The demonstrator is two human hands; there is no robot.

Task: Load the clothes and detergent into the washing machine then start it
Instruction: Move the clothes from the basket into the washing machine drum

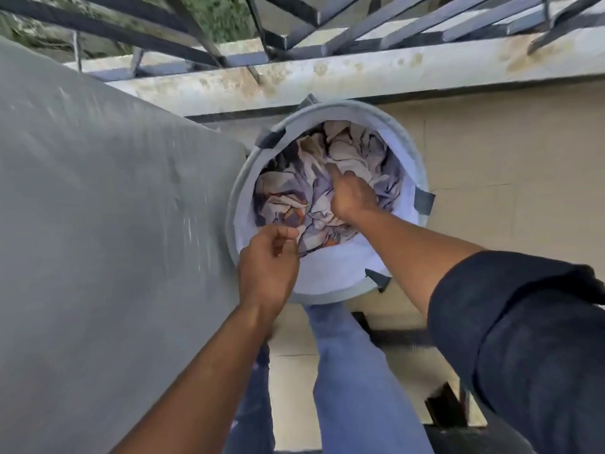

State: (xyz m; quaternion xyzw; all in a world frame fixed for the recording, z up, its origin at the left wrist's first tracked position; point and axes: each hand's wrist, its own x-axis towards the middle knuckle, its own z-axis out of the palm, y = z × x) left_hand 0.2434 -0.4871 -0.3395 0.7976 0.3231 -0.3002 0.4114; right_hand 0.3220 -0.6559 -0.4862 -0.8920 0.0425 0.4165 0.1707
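Clothes (327, 191) sit crumpled in a round grey laundry basket (330, 276) on the tiled floor, just beside a big grey covered surface (98, 208) at far left, prob. the washing machine under a cover, can't tell for sure. Left hand (266, 263) hovers at the basket's near rim, thumb & fingers pinched close, seemingly nipping a fabric edge, tho grip isn't clear. Right hand (352, 194), further right, is plunged into the pile w/ fingers dug in, gripping a pale garment. Dark sleeve (523, 339) is pushed up the right arm. Handling judgement: load looks soft, limp, light, not fragile; pieces are tangled so they'll drag neighbours. Best to grab a bunched fistful mid-pile, not a loose corner, & support w/ both hands.
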